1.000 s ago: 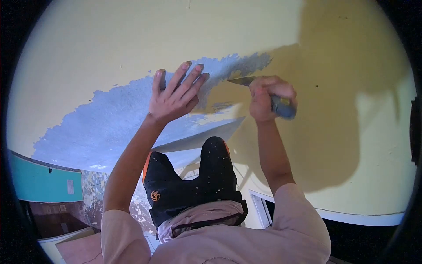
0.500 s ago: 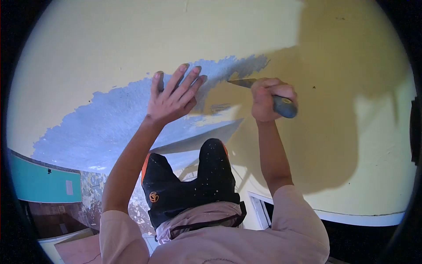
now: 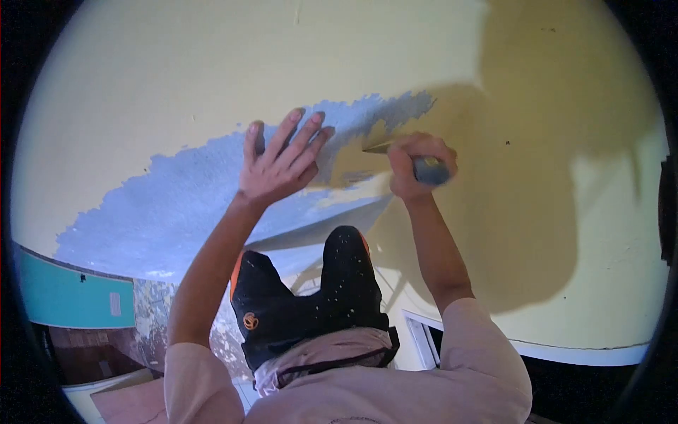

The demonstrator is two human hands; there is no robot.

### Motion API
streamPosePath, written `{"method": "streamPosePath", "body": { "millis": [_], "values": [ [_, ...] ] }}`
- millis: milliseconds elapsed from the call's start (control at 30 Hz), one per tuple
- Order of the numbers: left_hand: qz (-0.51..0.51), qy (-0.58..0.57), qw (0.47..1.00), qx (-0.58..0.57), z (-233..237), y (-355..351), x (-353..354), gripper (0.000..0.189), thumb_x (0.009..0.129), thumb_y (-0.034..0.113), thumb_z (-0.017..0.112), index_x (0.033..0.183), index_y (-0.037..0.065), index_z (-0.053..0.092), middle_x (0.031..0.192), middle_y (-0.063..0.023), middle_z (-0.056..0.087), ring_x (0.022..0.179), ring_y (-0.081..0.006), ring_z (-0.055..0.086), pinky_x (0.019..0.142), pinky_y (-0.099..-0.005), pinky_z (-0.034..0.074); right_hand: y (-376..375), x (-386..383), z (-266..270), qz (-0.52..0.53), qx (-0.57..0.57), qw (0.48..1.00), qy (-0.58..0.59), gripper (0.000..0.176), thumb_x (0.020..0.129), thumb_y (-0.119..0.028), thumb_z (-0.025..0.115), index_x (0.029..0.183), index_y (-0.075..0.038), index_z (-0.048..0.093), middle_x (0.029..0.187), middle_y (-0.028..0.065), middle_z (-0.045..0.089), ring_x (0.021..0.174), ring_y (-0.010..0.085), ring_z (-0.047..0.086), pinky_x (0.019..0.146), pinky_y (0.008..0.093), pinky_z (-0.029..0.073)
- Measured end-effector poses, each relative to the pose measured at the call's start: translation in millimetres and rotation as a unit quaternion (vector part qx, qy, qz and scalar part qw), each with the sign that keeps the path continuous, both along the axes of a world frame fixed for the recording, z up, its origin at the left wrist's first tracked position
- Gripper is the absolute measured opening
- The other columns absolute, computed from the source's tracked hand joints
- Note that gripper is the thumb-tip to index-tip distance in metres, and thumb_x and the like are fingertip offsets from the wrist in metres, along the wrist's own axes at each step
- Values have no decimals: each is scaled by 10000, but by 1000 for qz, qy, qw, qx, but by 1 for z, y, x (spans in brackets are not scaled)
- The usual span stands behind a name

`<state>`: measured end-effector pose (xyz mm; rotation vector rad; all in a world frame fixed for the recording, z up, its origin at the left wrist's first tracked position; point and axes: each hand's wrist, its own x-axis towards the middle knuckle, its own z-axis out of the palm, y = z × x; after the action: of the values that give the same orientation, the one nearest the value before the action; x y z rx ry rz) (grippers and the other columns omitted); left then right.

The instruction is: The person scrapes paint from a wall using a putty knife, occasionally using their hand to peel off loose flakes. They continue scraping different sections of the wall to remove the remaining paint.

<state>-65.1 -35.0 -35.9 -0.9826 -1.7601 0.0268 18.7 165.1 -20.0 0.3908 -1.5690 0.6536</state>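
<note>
My left hand (image 3: 277,166) rests with fingers spread over the bare blue-grey patch (image 3: 176,205) of the wall, fingertips near the patch's ragged upper edge. In my right hand (image 3: 417,162), closed round its dark handle, is a scraper (image 3: 429,170). Its thin blade points left, and the tip lies over a remnant of yellow paint (image 3: 346,157) beside the bare area. The hand is slightly blurred, and the fingers hide part of the blade and handle.
Cream-yellow paint (image 3: 212,71) covers the surrounding wall, with my shadow across its right side. My legs in black trousers (image 3: 318,304) are below my hands. A teal panel (image 3: 78,290) stands at lower left, above a flaking, mottled surface. A white-framed opening (image 3: 417,332) shows at lower right.
My right hand has moved slightly left and down with the scraper, and the blade tip sits lower on the yellow remnant. My left hand stays spread in nearly the same place.
</note>
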Motion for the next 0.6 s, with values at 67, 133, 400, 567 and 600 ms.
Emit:
{"method": "streamPosePath", "body": {
  "millis": [67, 133, 400, 567, 600],
  "values": [
    [7, 40, 999, 16, -5, 3, -6, 438, 730, 289, 535, 1167, 267, 528, 1328, 60, 404, 1239, -143, 359, 1038, -511, 101, 11, 18, -2, -101, 78, 992, 2, 65, 755, -122, 486, 796, -73, 469, 605, 59, 472, 488, 137, 453, 514, 265, 420],
    [1, 31, 999, 16, -5, 2, -6, 426, 735, 281, 528, 1161, 275, 536, 1325, 57, 409, 1235, -144, 364, 1035, -507, 110, -3, 40, 29, 444, -233, 859, 102, 212, 668, -101, 644, 824, -84, 502, 654, 42, 556, 655, 188, 567, 620, 300, 449],
    [2, 35, 999, -2, -1, 1, -4, 437, 687, 286, 562, 1124, 287, 570, 1313, 36, 426, 1240, -178, 356, 1045, -525, 61, 5, 41, 34, 320, -156, 932, 63, 158, 687, -28, 544, 693, -81, 396, 571, 83, 508, 464, 144, 462, 463, 249, 393],
    [-3, 41, 999, 4, -4, 2, -7, 437, 684, 285, 560, 1121, 292, 573, 1311, 37, 428, 1238, -182, 362, 1046, -522, 61, 11, 14, 21, 90, -62, 982, 152, 125, 724, -106, 487, 651, -69, 392, 549, 78, 506, 422, 136, 440, 448, 241, 384],
    [-3, 42, 999, 10, -5, 3, -7, 439, 683, 285, 561, 1122, 293, 572, 1312, 37, 427, 1238, -183, 361, 1046, -521, 60, 16, 14, 25, 193, -103, 943, 252, 126, 712, -93, 500, 649, -66, 394, 537, 68, 506, 428, 136, 453, 461, 236, 390]
  ]
}}
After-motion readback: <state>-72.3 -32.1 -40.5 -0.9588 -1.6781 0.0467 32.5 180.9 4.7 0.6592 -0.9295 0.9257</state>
